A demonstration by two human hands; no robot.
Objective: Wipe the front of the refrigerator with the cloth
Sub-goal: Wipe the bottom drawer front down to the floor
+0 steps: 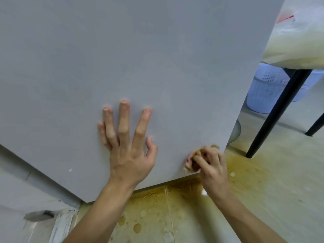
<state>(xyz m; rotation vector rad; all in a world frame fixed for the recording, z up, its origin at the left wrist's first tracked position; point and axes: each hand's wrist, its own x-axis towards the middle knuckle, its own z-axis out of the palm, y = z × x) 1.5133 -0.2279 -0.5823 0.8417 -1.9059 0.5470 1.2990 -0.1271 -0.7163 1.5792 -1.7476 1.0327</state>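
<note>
The refrigerator (140, 58) front fills the view, a pale grey panel rising up and to the left of both hands. The right hand (213, 165) clenches a bunched pinkish cloth (190, 163) against the panel's lower right corner, just above the stained floor (175, 207). The left hand (128, 146) lies flat and released on the door, fingers spread, holding nothing. The unwiped expanse probably lies up and leftward, though no streaks show.

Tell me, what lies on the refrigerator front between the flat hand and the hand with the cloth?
Nothing: in the head view, only bare grey refrigerator front separates the left hand from the right hand gripping the cloth.
</note>
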